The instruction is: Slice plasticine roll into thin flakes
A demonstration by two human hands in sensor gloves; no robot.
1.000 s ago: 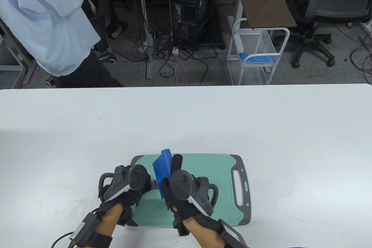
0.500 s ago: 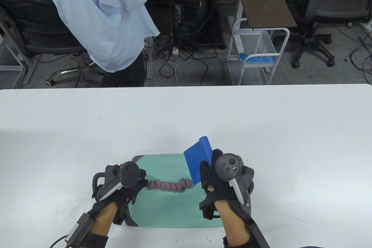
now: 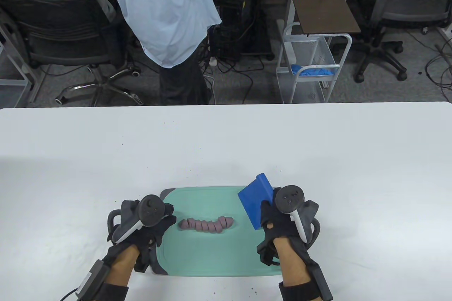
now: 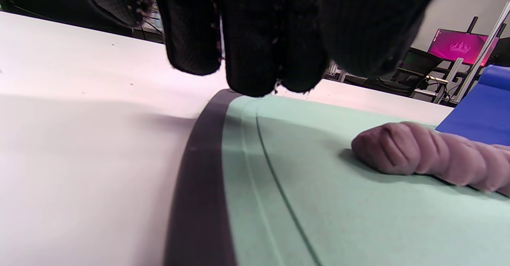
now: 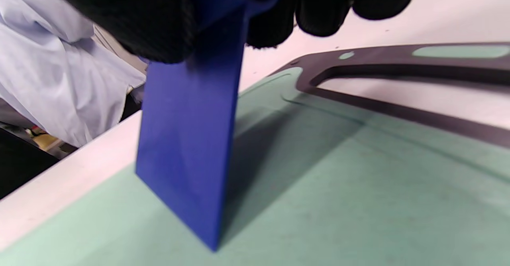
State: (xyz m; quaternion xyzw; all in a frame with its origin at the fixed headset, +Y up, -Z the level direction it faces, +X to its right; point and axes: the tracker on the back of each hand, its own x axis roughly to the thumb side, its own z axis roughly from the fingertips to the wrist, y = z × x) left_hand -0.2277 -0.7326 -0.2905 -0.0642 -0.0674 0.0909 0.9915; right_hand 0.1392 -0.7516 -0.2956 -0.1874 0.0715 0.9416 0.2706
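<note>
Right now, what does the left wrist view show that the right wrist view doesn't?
Only the left wrist view shows the purple plasticine roll, scored with cuts, and a pink monitor. Only the right wrist view shows the right hand gripping the blue scraper, plus the board's handle slot. Both show the green cutting board and white table.

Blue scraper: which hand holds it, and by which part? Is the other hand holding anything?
The right hand grips the blue scraper by its thick rolled top edge, blade pointing down. The left hand holds nothing; its fingers are off the plasticine roll.
</note>
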